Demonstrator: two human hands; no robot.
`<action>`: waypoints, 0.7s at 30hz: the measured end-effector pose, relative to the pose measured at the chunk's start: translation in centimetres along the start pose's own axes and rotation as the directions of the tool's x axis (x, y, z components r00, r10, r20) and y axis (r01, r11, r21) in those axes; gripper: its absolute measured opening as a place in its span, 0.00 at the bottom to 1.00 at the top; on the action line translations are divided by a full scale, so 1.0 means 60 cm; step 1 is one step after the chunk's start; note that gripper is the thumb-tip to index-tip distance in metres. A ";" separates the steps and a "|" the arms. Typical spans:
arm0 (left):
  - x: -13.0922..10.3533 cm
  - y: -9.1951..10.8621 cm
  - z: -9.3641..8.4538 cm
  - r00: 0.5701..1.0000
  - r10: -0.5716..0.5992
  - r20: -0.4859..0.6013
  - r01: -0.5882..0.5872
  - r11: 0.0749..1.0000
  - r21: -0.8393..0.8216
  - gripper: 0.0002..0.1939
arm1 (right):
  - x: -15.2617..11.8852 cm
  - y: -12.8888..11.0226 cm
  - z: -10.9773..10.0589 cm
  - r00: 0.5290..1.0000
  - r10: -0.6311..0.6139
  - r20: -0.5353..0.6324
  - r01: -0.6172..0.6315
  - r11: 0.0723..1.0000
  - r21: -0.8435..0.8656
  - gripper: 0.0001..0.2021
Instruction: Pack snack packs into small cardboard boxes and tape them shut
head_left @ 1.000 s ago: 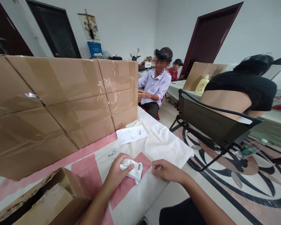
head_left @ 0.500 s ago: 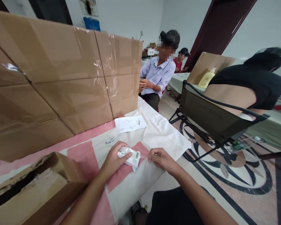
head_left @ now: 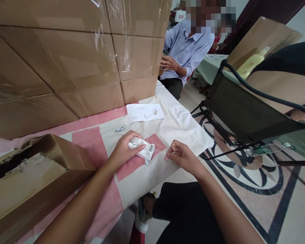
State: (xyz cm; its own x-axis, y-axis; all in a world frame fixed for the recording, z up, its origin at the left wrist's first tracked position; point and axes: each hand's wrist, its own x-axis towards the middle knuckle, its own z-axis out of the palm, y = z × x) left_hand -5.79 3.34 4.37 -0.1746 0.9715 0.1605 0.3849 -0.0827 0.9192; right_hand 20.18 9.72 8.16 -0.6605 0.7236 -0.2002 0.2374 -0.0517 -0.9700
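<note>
My left hand is wrapped round a small white package with a barcode label at its right end, held just over the pink and white cloth. To the right of the package, apart from it, my right hand has its fingers curled and thumb and forefinger close together; whether anything thin is between them I cannot make out. A small silvery item lies on the cloth beyond my left hand. Behind the package is a white sheet of paper with small drawings or items on it.
Stacked taped cartons stand along the back left. An open cardboard box sits at the near left. A person in a light blue shirt sits beyond the cloth's far corner. A dark folding chair, occupied, stands at the right.
The view has tilted down and moved closer. The clear strip between the package and my right hand no longer shows. My left hand still holds the package.
</note>
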 end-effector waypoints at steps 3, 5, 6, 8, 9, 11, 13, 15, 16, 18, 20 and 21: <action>0.000 -0.001 0.000 1.000 -0.005 0.003 0.005 1.000 -0.004 0.13 | -0.002 0.011 -0.002 0.997 0.052 0.058 -0.051 0.998 -0.021 0.12; 0.000 -0.002 0.000 1.000 -0.004 0.003 0.004 1.000 -0.003 0.13 | -0.003 0.015 -0.002 0.995 0.063 0.075 -0.060 0.998 -0.035 0.10; 0.000 -0.003 0.000 1.000 -0.003 0.002 0.003 1.000 -0.003 0.13 | -0.003 0.015 -0.001 0.995 0.071 0.076 -0.067 0.997 -0.044 0.10; 0.000 -0.003 0.001 1.000 0.000 0.001 0.000 1.000 -0.002 0.12 | -0.001 0.014 0.000 0.993 0.099 0.066 -0.095 0.993 -0.063 0.09; 0.000 -0.003 0.001 1.000 0.002 0.001 -0.002 1.000 -0.001 0.12 | 0.000 0.013 0.002 0.991 0.117 0.062 -0.113 0.991 -0.074 0.10; 0.000 -0.003 0.001 1.000 0.002 0.001 -0.002 1.000 0.004 0.12 | 0.004 0.011 0.004 0.988 0.147 0.051 -0.141 0.984 -0.106 0.09; 0.000 -0.003 0.001 1.000 0.010 0.000 -0.010 1.000 0.016 0.12 | 0.010 0.012 0.006 0.987 0.155 0.041 -0.147 0.977 -0.153 0.08; 0.000 -0.004 0.001 1.000 0.026 0.002 -0.027 0.999 0.027 0.12 | 0.017 0.016 0.007 0.989 0.145 0.032 -0.135 0.969 -0.207 0.08; 0.000 -0.005 0.000 0.999 0.035 0.005 -0.036 0.999 0.030 0.12 | 0.020 0.018 0.007 0.989 0.141 0.032 -0.131 0.965 -0.229 0.08; 0.000 -0.007 0.000 0.999 0.051 0.006 -0.051 0.998 0.033 0.13 | 0.027 0.021 0.008 0.989 0.146 0.037 -0.132 0.957 -0.257 0.10; -0.001 -0.007 0.000 0.998 0.061 0.001 -0.061 0.997 0.039 0.13 | 0.031 0.022 0.009 0.984 0.169 0.052 -0.149 0.950 -0.273 0.10; 0.000 -0.007 0.000 0.998 0.065 -0.001 -0.065 0.997 0.044 0.13 | 0.033 0.021 0.009 0.981 0.184 0.058 -0.161 0.947 -0.278 0.10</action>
State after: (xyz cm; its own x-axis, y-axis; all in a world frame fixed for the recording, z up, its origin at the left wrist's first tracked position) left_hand -5.94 3.35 3.99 -0.1501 0.9638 0.2204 0.4345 -0.1359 0.8904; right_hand 18.79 10.68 6.47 -0.6457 0.6607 -0.3829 0.5291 0.0254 -0.8482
